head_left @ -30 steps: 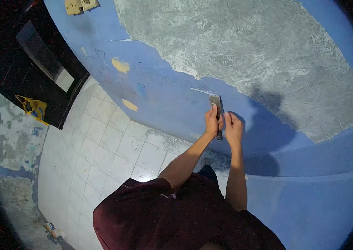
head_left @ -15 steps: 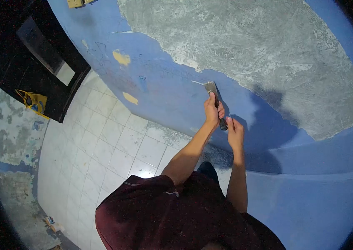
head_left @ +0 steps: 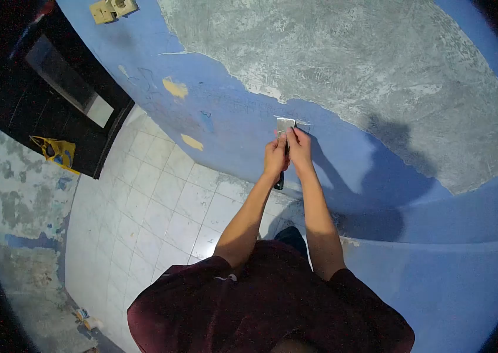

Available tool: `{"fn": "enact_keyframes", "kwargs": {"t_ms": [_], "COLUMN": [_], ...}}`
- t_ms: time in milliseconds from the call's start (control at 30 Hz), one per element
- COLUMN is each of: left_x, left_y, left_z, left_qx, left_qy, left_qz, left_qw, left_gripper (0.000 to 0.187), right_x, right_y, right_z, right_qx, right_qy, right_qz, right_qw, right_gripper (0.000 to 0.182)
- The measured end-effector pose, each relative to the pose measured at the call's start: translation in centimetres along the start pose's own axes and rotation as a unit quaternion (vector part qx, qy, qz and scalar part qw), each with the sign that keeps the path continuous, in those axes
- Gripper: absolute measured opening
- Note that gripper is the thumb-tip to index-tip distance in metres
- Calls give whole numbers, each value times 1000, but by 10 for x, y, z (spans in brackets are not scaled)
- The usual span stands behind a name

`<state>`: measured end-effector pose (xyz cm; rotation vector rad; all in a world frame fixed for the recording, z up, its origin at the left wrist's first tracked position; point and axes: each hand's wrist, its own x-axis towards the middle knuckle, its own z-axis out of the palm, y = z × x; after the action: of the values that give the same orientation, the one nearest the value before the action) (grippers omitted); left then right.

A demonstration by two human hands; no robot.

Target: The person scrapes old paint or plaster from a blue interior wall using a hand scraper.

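live now, left hand and right hand are together, clamped on the scraper, which points to twelve against the blue wall; grey plaster at two, floor tiles at eight.

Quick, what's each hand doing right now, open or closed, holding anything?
Left hand: closed, holding the scraper.
Right hand: closed on the same scraper, alongside the left.

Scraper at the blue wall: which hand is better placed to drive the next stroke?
Probably the left hand: it grips the scraper by its handle, while the right hand is up by the blade.
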<state>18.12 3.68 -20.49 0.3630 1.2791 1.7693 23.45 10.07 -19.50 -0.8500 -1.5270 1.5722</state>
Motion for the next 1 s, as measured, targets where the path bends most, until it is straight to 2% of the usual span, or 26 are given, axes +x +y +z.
{"fn": "enact_keyframes", "kwargs": {"t_ms": [33,67,267,333,433,600,667,767,833,900,967,1000], "left_x": [1,0,6,9,10,10,15,20,24,27,30,29], "left_y": [2,2,6,8,7,10,4,-2,-9,-17,-21,-17], "left_z": [-1,-3,-13,-16,-16,-15,-18,-21,-24,-26,-27,-26], "left_qx": [10,11,101,137,126,111,148,167,158,148,177,179], "left_qy": [-5,-2,13,6,-2,-7,24,16,13,8,14,9], "left_qz": [-1,-2,-17,53,57,11,44,76,86,96,170,171], "left_qw": [1000,1000,995,989,990,994,988,983,984,984,969,969], "left_gripper": [41,41,40,41,40,40,44,42,42,42,41,41], "right_x": [3,4,14,14,4,7,9,10,7,8,8,8], "right_y": [3,5,6,5,-2,-3,-1,5,0,2,4,4], "right_z": [5,5,18,23,28,32,33,34,32,30,31,32], "right_qx": [39,64,49,40,39,30,-11,-26,-33,-29,-20,-10], "right_qy": [-5,-20,-13,11,35,71,82,97,92,77,76,75], "right_qz": [-18,24,35,26,30,42,38,-10,5,-18,-22,-23], "right_qw": [999,997,998,999,998,996,996,995,995,996,997,997], "right_gripper": [31,31,28,28,27,27,28,30,31,31,30,30]}}
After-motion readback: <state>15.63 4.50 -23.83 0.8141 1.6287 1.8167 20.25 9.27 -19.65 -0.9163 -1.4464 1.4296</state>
